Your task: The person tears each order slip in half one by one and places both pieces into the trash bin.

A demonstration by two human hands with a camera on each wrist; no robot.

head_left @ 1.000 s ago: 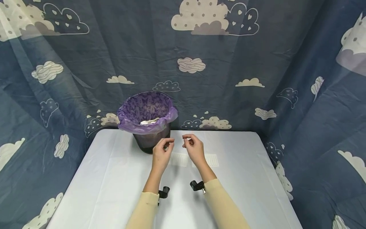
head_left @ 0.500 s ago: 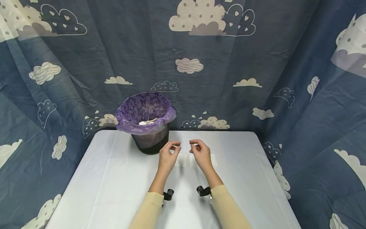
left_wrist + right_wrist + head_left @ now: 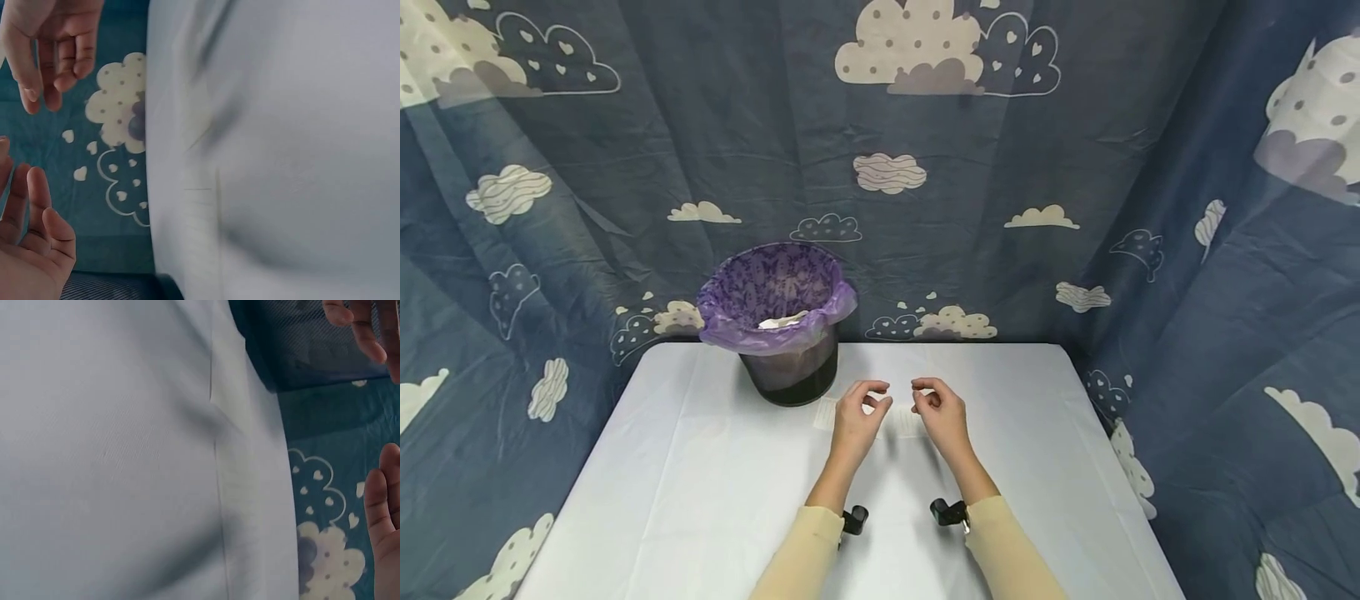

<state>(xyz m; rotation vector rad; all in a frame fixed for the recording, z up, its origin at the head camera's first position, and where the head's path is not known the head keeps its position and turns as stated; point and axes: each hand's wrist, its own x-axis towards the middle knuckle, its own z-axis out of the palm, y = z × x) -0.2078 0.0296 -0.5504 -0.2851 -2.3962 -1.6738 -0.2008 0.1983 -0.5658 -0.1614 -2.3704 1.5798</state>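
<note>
My left hand hovers over the white table, its fingers loosely bent and nothing between them. Facing it across a small gap, my right hand has its fingers similarly bent and holds nothing. In the left wrist view the fingers of my left hand and my right hand are apart. Beneath and just behind the hands lie flat whitish paper pieces with faint lines, one paper by the bin and another paper between the hands. The right wrist view shows the paper lying flat below my right hand.
A dark trash bin with a purple bag liner stands at the table's back left, a white crumpled piece inside. The white table ends at a blue cloud-patterned curtain. Black wrist cameras sit at both cuffs.
Both hands have moved right and slightly nearer to me, still a small gap apart. More of the paper beside the bin now shows. The view has shifted slightly; bin and papers look unmoved.
</note>
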